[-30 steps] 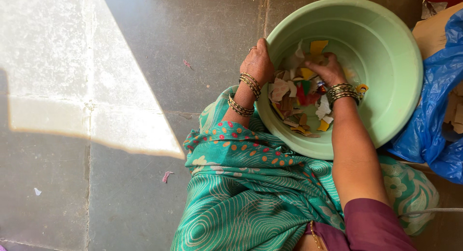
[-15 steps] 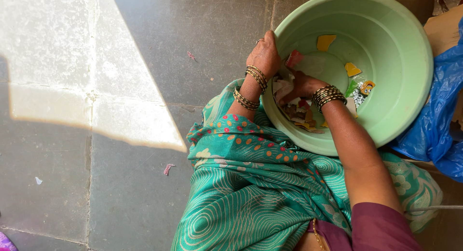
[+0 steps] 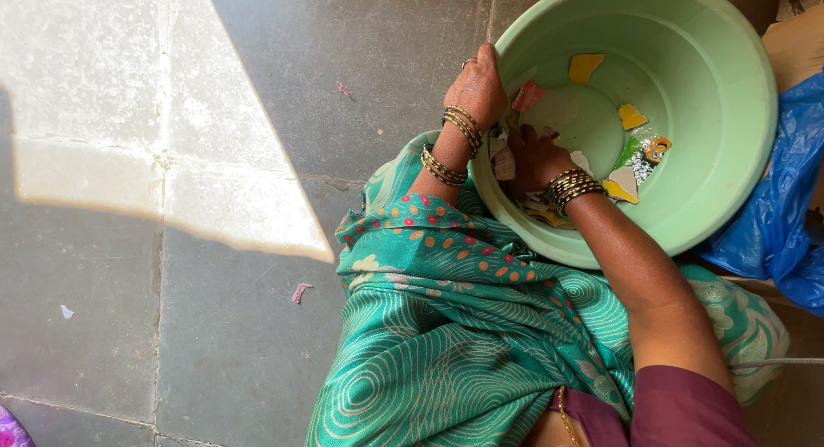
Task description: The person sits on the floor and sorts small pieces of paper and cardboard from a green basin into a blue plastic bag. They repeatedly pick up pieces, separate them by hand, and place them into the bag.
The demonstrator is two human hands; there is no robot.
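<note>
The left hand (image 3: 475,88) clamps over the near rim of the green basin (image 3: 730,112), fingers curled tight around the edge, bangles stacked at the wrist. The right hand (image 3: 534,158) is down inside, cupped and narrow over a heap of scraps (image 3: 506,159) pressed against the near wall; how much it actually grips cannot be told, since the palm hides the fingertips. Loose bits lie apart on the basin floor: a yellow piece (image 3: 584,67) high up, a red piece (image 3: 528,96) just beside the left hand, a few more yellow and glittery ones near the right wrist. These scraps look thin, light and floppy, likely paper or foil, so they would bunch easily and slip out singly; scooping from underneath against the curved wall looks the surest hold. The basin seems stiff, smooth plastic, light enough to tip, which is likely why the rim is gripped. It sits on the stone floor (image 3: 257,86) against the green sari (image 3: 446,327), with a blue bag (image 3: 790,206) touching its far side.
</note>
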